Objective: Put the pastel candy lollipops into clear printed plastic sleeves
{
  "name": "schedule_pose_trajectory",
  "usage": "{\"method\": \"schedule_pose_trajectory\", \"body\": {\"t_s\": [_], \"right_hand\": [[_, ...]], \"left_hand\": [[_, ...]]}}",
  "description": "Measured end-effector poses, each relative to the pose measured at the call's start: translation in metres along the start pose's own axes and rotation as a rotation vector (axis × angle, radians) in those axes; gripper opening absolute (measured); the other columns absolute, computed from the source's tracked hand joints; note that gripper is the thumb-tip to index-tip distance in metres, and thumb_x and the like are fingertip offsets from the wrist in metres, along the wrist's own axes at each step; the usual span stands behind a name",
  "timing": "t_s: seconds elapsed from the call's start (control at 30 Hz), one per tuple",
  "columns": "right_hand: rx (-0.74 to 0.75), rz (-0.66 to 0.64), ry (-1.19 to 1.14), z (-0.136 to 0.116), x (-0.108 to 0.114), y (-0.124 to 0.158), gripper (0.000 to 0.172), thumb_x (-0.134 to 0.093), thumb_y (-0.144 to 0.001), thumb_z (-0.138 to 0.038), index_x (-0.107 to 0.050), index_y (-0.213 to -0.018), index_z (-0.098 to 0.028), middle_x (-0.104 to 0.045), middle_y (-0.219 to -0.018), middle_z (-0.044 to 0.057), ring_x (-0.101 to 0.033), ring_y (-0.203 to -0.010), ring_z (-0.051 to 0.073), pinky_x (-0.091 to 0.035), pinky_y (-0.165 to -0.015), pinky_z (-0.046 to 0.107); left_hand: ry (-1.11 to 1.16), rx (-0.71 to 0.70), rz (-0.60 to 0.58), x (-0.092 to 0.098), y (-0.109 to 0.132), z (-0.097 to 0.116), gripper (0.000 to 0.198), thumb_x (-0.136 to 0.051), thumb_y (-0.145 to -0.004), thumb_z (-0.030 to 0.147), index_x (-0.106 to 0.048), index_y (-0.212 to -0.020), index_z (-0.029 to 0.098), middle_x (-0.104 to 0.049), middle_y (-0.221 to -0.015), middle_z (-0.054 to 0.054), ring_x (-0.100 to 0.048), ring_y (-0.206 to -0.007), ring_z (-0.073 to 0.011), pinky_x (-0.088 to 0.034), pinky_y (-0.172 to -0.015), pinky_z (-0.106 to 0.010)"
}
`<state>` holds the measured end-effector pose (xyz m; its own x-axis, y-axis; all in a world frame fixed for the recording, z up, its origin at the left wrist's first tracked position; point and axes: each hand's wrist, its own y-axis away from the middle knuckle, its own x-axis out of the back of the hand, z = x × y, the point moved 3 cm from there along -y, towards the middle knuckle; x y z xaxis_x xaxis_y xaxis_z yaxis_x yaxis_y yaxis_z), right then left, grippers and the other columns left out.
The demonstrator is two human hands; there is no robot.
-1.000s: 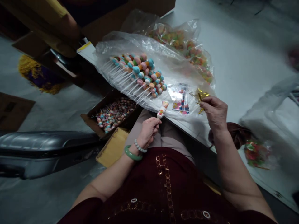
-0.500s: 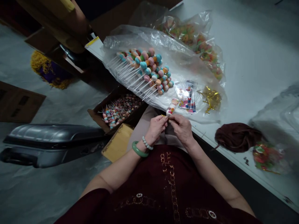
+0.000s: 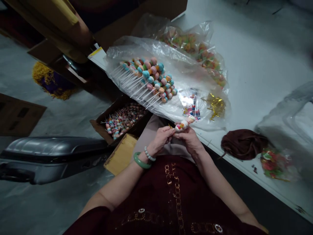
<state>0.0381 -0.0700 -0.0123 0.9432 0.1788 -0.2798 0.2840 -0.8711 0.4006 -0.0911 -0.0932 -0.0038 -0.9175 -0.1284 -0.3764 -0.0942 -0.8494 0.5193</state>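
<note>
A candy skewer in a printed clear wrapper lies between my hands, tilted with its far end up to the right. My right hand is closed around it from below. At its lower end, my left hand pinches the neck of the wrapper, where a bit of gold twist tie sticks out. The stick itself is hidden by my fingers. Just beyond lie flat printed wrappers and a bunch of gold twist ties. A stack of unwrapped candy skewers rests on a plastic sheet.
An open carton holding wrapped candies stands below the white table, left of my lap. Bags of colourful candy lie at the back. A dark brown cloth sits at right. A grey suitcase is on the floor.
The wrapped skewer has tipped from nearly upright to leaning right. My right hand has turned from pinching its neck to cradling it from below. The view has shifted slightly.
</note>
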Motion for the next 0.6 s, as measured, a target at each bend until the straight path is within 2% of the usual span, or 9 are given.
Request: {"method": "schedule_pose_trajectory", "body": {"t_s": [0.07, 0.17, 0.27, 0.33, 0.4, 0.47, 0.5, 0.57, 0.6], "right_hand": [[-0.023, -0.165, -0.008, -0.005, 0.000, 0.010, 0.055, -0.080, -0.057, -0.023, -0.066, -0.110, -0.024, -0.066, -0.075, -0.003, -0.057, -0.061, 0.013, -0.047, -0.059, 0.026], [0.080, -0.295, 0.121, -0.015, -0.003, 0.028, 0.032, -0.075, -0.068, -0.038, -0.070, -0.097, -0.024, -0.069, -0.086, 0.003, -0.060, -0.067, 0.017, -0.050, -0.061, 0.031], [0.418, -0.215, 0.389, -0.031, -0.007, 0.045, 0.026, -0.062, -0.080, -0.050, -0.069, -0.085, -0.025, -0.069, -0.085, 0.007, -0.062, -0.072, 0.021, -0.050, -0.067, 0.037], [0.697, -0.207, 0.715, -0.044, -0.014, 0.057, 0.022, -0.056, -0.086, -0.043, -0.067, -0.079, -0.025, -0.065, -0.072, 0.006, -0.057, -0.066, 0.020, -0.045, -0.065, 0.036], [0.893, -0.311, 1.006, -0.055, -0.023, 0.065, 0.022, -0.051, -0.090, -0.029, -0.063, -0.072, -0.023, -0.059, -0.062, 0.004, -0.050, -0.059, 0.017, -0.040, -0.062, 0.034], [0.939, -0.381, 1.114, -0.066, -0.028, 0.064, 0.025, -0.048, -0.089, -0.021, -0.060, -0.067, -0.022, -0.055, -0.059, 0.003, -0.046, -0.057, 0.016, -0.036, -0.059, 0.033], [0.897, -0.339, 1.087, -0.073, -0.028, 0.059, 0.025, -0.050, -0.087, -0.020, -0.058, -0.064, -0.022, -0.053, -0.058, 0.003, -0.044, -0.057, 0.016, -0.035, -0.059, 0.032], [0.755, -0.136, 0.921, -0.085, -0.024, 0.042, 0.024, -0.054, -0.083, -0.023, -0.054, -0.060, -0.022, -0.049, -0.054, 0.001, -0.041, -0.055, 0.015, -0.034, -0.056, 0.031], [0.689, -0.041, 0.833, -0.089, -0.022, 0.033, 0.024, -0.055, -0.083, -0.026, -0.053, -0.060, -0.022, -0.046, -0.052, -0.001, -0.040, -0.053, 0.014, -0.034, -0.055, 0.029]], "left_hand": [[-0.044, 0.117, -0.198, -0.002, 0.006, 0.004, 0.044, -0.080, -0.061, 0.051, -0.058, -0.060, 0.013, -0.049, -0.049, 0.002, -0.033, -0.040, -0.0022, -0.017, -0.038, -0.017], [-0.148, 0.213, -0.373, 0.001, 0.012, 0.011, 0.042, -0.082, -0.057, 0.049, -0.067, -0.065, 0.011, -0.056, -0.052, -0.002, -0.038, -0.040, -0.0042, -0.021, -0.038, -0.018], [-0.269, 0.252, -0.437, 0.008, 0.013, 0.029, 0.037, -0.080, -0.058, 0.048, -0.068, -0.060, 0.013, -0.054, -0.047, -0.002, -0.037, -0.036, -0.0057, -0.020, -0.036, -0.019], [-0.412, 0.261, -0.516, 0.007, 0.015, 0.049, 0.034, -0.080, -0.059, 0.046, -0.065, -0.053, 0.015, -0.050, -0.041, -0.001, -0.033, -0.034, -0.0065, -0.017, -0.035, -0.020], [-0.619, 0.218, -0.601, 0.001, 0.021, 0.073, 0.025, -0.083, -0.055, 0.035, -0.066, -0.051, 0.017, -0.053, -0.042, -0.002, -0.033, -0.033, -0.0075, -0.018, -0.035, -0.021], [-0.756, 0.024, -0.543, -0.013, 0.030, 0.094, 0.022, -0.086, -0.046, 0.019, -0.063, -0.046, 0.019, -0.052, -0.042, -0.001, -0.040, -0.038, -0.0101, -0.026, -0.038, -0.022], [-0.784, -0.103, -0.439, -0.021, 0.035, 0.101, 0.024, -0.083, -0.046, 0.012, -0.060, -0.044, 0.019, -0.051, -0.043, -0.001, -0.044, -0.043, -0.0117, -0.031, -0.042, -0.022], [-0.747, -0.361, -0.102, -0.035, 0.046, 0.106, 0.023, -0.075, -0.055, 0.010, -0.057, -0.045, 0.020, -0.053, -0.050, -0.003, -0.050, -0.055, -0.0158, -0.037, -0.050, -0.024], [-0.697, -0.461, 0.050, -0.040, 0.051, 0.102, 0.014, -0.070, -0.064, 0.013, -0.063, -0.055, 0.019, -0.059, -0.060, -0.007, -0.055, -0.065, -0.0189, -0.041, -0.057, -0.025]]}}
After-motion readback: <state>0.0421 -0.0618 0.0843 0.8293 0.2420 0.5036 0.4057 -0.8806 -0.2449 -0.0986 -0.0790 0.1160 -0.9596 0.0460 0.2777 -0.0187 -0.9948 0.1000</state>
